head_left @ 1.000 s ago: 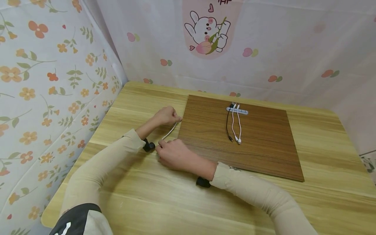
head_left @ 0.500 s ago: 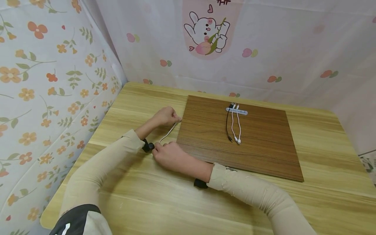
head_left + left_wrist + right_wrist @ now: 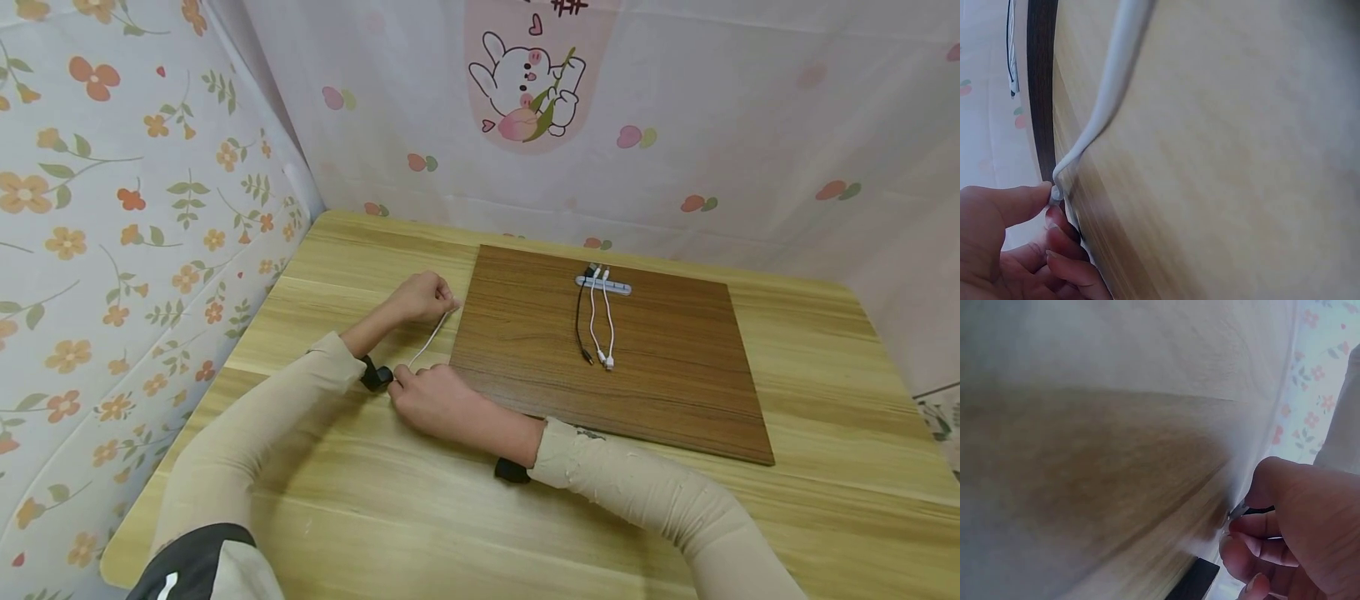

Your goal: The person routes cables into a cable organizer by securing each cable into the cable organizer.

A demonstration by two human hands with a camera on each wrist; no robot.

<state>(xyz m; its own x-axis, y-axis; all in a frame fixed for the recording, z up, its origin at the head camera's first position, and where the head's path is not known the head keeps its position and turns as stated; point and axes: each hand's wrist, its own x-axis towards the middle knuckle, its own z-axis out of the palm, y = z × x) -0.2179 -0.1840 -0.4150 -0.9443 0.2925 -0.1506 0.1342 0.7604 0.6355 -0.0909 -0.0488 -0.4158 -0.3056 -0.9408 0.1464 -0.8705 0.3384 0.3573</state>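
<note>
A white cable (image 3: 426, 344) stretches between both hands just left of the brown board (image 3: 525, 350). With thumb and fingertips, my left hand (image 3: 422, 297) pinches its far end beside the board's left edge; in the left wrist view the white cable (image 3: 1107, 87) runs up from those fingertips. Nearer the body, my right hand (image 3: 438, 402) pinches the other end. The right wrist view shows a small part of that end between the right hand's (image 3: 1297, 525) thumb and fingers, and most of it is hidden.
On the board, a pale blue cable clip (image 3: 617, 288) holds a black cable (image 3: 578, 321) and two white cables (image 3: 610, 321) side by side. The board lies on a light wooden table (image 3: 360, 492). Patterned curtains (image 3: 390, 100) hang behind and to the left.
My right hand has shifted slightly left, and the white cable between the hands looks straighter. My left hand has stayed almost in place.
</note>
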